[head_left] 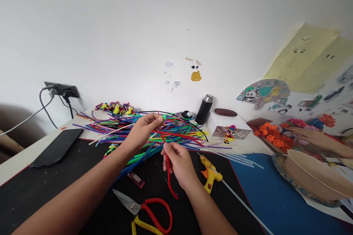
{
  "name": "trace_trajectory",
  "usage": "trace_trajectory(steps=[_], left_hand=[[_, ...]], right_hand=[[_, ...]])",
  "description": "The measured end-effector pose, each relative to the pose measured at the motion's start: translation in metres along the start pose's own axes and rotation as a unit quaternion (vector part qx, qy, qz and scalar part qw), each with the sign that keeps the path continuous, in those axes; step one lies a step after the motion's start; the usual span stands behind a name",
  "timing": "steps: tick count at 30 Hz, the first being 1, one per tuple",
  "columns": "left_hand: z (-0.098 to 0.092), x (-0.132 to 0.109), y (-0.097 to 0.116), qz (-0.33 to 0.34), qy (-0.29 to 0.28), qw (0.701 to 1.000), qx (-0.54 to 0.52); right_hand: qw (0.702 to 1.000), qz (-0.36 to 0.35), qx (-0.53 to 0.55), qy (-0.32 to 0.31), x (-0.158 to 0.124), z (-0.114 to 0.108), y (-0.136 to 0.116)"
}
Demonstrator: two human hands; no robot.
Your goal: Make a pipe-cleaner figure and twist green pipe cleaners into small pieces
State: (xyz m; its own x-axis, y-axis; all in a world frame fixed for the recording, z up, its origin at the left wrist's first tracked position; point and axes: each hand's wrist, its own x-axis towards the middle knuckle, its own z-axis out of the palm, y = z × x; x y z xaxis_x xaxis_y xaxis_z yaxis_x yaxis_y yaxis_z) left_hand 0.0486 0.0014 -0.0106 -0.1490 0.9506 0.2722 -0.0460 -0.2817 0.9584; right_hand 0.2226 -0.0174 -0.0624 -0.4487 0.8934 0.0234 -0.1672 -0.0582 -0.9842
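Note:
A red pipe cleaner runs between my two hands above the black mat. My left hand pinches its upper part, fingers closed. Lower and to the right, my right hand grips it between thumb and fingers, and its loose end hangs down below with a bend. Behind both hands lies a messy heap of coloured pipe cleaners. Scissors with red and yellow handles rest open on the mat beneath my hands. Right of my right hand lies a yellow glue gun with a long glue stick in it.
A dark red lighter-like item and a phone lie to the left. A black flask stands by a white box. Several glue sticks lie nearby. At right are a bowl and another person's hand.

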Motion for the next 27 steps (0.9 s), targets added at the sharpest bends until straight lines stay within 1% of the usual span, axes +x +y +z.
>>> trace_trajectory(steps=[3,6,9,11,14,17,21,24,27], left_hand=[[-0.006,0.002,0.001,-0.002,-0.028,0.999,0.045],[-0.001,-0.001,0.006,-0.011,-0.053,0.997,0.052],[0.006,-0.005,0.012,-0.027,-0.071,0.996,0.035],[0.009,-0.007,0.013,-0.039,-0.078,0.996,0.024],[0.011,-0.009,0.011,-0.049,-0.088,0.995,0.012],[0.01,-0.009,0.008,-0.078,-0.086,0.993,-0.036],[0.01,-0.009,0.011,-0.127,-0.08,0.981,-0.121],[0.011,-0.01,0.014,-0.139,-0.087,0.977,-0.134],[0.011,-0.011,0.015,-0.136,-0.092,0.978,-0.133]], right_hand=[[1.0,-0.025,-0.009,0.001,0.0,0.0,-0.003],[0.998,-0.058,-0.022,0.016,-0.001,0.0,-0.007],[0.995,-0.085,-0.041,0.042,-0.002,0.0,-0.01],[0.993,-0.088,-0.047,0.059,-0.001,-0.001,-0.01],[0.991,-0.09,-0.053,0.086,-0.001,-0.002,-0.011],[0.987,-0.102,-0.066,0.108,-0.001,-0.002,-0.01],[0.984,-0.111,-0.094,0.106,-0.001,-0.002,-0.008],[0.982,-0.117,-0.106,0.101,-0.002,-0.001,-0.005],[0.983,-0.117,-0.109,0.09,-0.001,-0.001,-0.005]])
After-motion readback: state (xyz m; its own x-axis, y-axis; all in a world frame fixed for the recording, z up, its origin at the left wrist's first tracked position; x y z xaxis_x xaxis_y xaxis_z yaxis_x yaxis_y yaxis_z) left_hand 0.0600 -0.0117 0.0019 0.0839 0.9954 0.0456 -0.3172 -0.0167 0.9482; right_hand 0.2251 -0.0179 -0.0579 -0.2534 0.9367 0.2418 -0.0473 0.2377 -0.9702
